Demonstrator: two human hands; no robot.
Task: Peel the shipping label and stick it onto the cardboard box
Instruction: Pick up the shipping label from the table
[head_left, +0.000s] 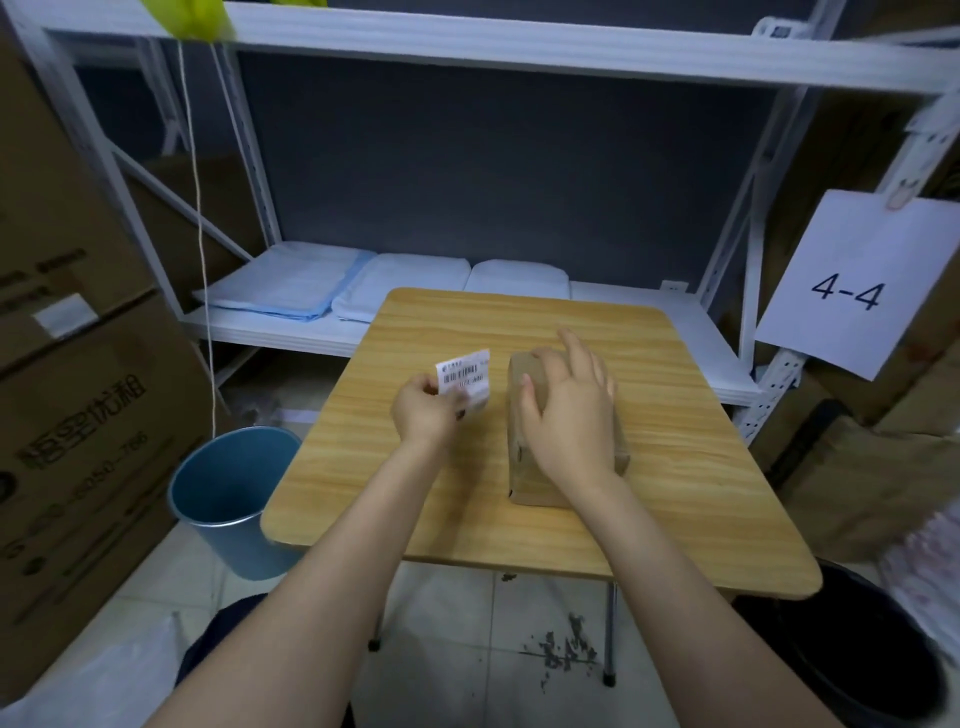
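Observation:
A small brown cardboard box (524, 478) lies on the wooden table (675, 467), a little right of its middle. My right hand (569, 410) rests flat on top of the box with the fingers spread. A white shipping label (465, 376) with a barcode is pinched by its lower edge between the fingers of my left hand (423, 408). The label is held upright just left of the box, above the table. I cannot tell whether its backing is still on.
A blue bin (228, 499) stands on the floor at the table's left. A black bin (852, 649) sits at the lower right. Large cartons (78, 415) are stacked on the left. A white shelf (311, 322) with folded cloths runs behind the table. A "4-4" sign (852, 280) hangs at right.

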